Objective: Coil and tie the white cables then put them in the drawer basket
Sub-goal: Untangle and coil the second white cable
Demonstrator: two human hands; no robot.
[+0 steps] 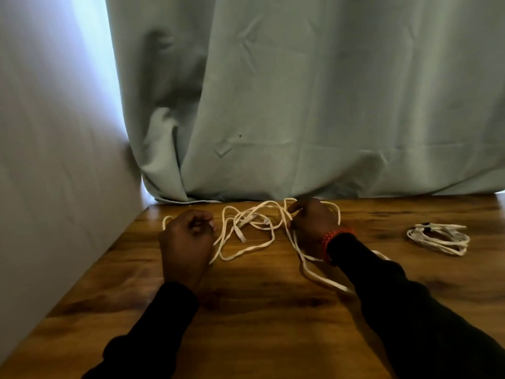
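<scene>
Dark sleeves reach forward over a wood-grain table. Left hand, fingers curled, appears to pinch a strand at the tangle's left edge, though the contact is partly hidden. Right hand, wearing an orange bracelet, grips strands at the right edge. Between them, just ahead of both hands, lies the loose white cable, flat and limp, sprawling left to right in open loops. A coiled white cable rests well apart on the right, nearer the right hand. No drawer basket is visible.
</scene>
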